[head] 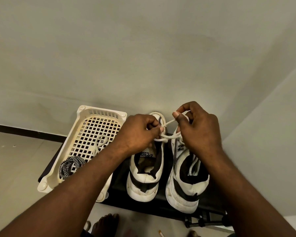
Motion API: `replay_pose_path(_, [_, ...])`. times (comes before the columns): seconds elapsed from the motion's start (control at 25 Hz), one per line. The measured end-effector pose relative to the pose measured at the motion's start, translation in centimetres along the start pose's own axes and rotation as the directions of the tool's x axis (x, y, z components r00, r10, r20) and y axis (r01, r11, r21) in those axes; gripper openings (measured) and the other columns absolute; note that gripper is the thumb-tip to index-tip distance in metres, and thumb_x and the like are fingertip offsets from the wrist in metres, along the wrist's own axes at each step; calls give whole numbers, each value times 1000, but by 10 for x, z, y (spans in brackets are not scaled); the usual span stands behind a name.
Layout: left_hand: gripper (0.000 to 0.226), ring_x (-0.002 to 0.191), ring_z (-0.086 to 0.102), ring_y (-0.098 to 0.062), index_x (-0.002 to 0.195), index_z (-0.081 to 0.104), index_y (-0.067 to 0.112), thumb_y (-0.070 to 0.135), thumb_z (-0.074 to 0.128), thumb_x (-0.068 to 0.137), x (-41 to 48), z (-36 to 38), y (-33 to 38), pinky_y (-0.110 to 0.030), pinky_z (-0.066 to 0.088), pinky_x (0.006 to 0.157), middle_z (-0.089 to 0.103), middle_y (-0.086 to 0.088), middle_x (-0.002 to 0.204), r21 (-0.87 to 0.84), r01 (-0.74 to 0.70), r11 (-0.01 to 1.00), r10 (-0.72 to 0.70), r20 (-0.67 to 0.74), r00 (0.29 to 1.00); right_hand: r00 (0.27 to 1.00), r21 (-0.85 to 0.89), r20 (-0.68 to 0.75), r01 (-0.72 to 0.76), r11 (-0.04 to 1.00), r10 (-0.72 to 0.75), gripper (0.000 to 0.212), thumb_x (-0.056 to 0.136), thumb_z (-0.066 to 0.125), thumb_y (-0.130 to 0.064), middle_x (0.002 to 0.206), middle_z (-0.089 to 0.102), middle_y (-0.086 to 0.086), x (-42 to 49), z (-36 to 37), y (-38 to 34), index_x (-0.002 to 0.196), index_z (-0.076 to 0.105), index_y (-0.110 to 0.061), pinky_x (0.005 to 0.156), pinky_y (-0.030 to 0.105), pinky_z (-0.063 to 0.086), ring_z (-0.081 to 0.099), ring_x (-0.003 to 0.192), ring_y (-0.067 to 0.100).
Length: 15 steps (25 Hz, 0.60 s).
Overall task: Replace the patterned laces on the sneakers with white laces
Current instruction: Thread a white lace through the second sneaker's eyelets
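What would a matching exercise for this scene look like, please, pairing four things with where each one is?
Things:
1. patterned lace
2. basket
3. looped white lace
4. right sneaker

Places:
a. pinched by the left hand and the right hand
b. to the left of the left sneaker
c. coiled in the basket's near end
d. farthest right on the black table

Pairs: 1-c, 2-b, 3-a, 4-d.
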<state>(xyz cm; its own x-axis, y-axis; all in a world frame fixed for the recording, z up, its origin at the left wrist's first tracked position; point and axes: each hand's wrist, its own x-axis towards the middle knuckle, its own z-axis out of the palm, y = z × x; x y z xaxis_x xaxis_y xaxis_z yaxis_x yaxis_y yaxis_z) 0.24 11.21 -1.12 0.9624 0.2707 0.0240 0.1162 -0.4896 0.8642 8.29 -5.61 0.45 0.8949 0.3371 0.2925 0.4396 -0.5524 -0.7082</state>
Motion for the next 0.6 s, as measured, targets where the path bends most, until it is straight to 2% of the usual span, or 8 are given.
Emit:
replay_pose_path(0.08, [4, 50, 68, -9, 93, 74, 23, 23, 72, 96, 3, 1, -2, -20, 52, 54, 75, 6, 72, 34, -20, 999, 21, -32, 999, 993, 320, 96, -102, 942, 75, 5, 102, 66, -29, 62, 66, -1, 0, -4, -3, 102, 69, -25, 53, 30, 46, 57, 50, 10])
replay_pose_path(0.16, [12, 53, 67, -4, 109, 70, 29, 28, 72, 97, 4, 2, -6, -25, 57, 61, 74, 9, 76, 126, -45, 991, 51, -38, 998, 964, 705, 238, -253, 663, 114, 11, 102, 63, -21, 64, 61, 3, -1, -10, -11, 100, 71, -15, 50, 23, 39, 45, 49, 10])
replay_pose_path(0.24, [19, 56, 67, -2, 115, 65, 33, 32, 71, 97, 5, 2, -9, -29, 57, 66, 73, 9, 81, 185, -39, 982, 54, -76, 996, 962, 837, 254, -272, 474, 104, 16, 98, 62, -24, 77, 68, 6, 1, -14, -10, 99, 72, -12, 50, 22, 39, 42, 53, 12])
replay_pose_path(0.28, [19, 56, 68, -4, 115, 63, 32, 30, 71, 98, 6, 2, -11, -29, 57, 64, 73, 8, 82, 136, -21, 991, 36, -106, 994, 966, 836, 231, -258, 484, 116, 20, 98, 61, -28, 86, 74, 7, 3, -14, -7, 101, 72, -12, 51, 23, 39, 42, 54, 13])
replay_pose_path(0.32, [19, 55, 69, -7, 113, 62, 31, 25, 71, 97, 6, 1, -10, -28, 55, 60, 72, 6, 84, 66, 5, 998, 4, -126, 992, 970, 785, 197, -241, 570, 139, 22, 101, 59, -30, 93, 78, 8, 4, -13, -4, 104, 73, -12, 52, 24, 40, 44, 54, 14])
replay_pose_path(0.44, [17, 55, 69, -13, 105, 67, 29, 17, 73, 94, 5, -1, -9, -23, 50, 53, 73, 4, 87, -9, 24, 1000, -25, -103, 994, 973, 507, 145, -231, 831, 182, 21, 108, 51, -21, 86, 79, 6, 3, -5, -1, 114, 71, -21, 62, 27, 44, 55, 60, 11])
replay_pose_path(0.52, [1, 52, 67, -14, 96, 74, 20, 21, 73, 95, 3, 0, -4, -23, 49, 50, 77, -1, 82, -112, 39, 993, -35, 38, 999, 971, 436, 159, -233, 869, 180, 21, 105, 52, -13, 82, 78, 4, 1, -1, -3, 116, 66, -22, 73, 30, 46, 64, 68, 4])
replay_pose_path(0.6, [16, 54, 69, -14, 88, 77, 14, 28, 73, 96, 0, 1, -2, -22, 50, 51, 77, -4, 75, -133, 40, 990, -18, 156, 988, 983, 475, 131, -179, 861, 132, 21, 101, 52, -6, 83, 78, 4, 0, -1, -4, 114, 65, -17, 81, 33, 50, 69, 77, 6])
